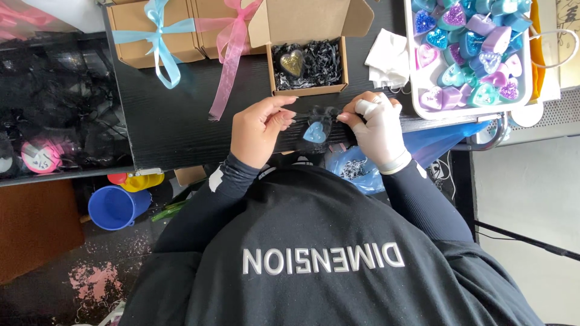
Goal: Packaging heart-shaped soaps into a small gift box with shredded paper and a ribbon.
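My left hand point(261, 130) and my right hand point(377, 130), which wears a pale glove, meet at the front edge of a black table point(175, 121). Between them they pinch the top of a small black sheer pouch point(321, 115). A light blue heart-shaped piece point(314, 132) sits inside the pouch. Just beyond the hands stands an open cardboard box point(308, 90) filled with black shredded paper, with a gold glitter heart point(293, 61) lying in it.
A white tray point(417, 102) at the right holds several glittery hearts in blue, purple and pink. Two shut boxes, one tied with blue ribbon point(158, 42) and one with pink ribbon point(229, 48), stand at the back left. White tissue point(386, 57) lies by the tray. A blue cup point(118, 206) stands on the floor.
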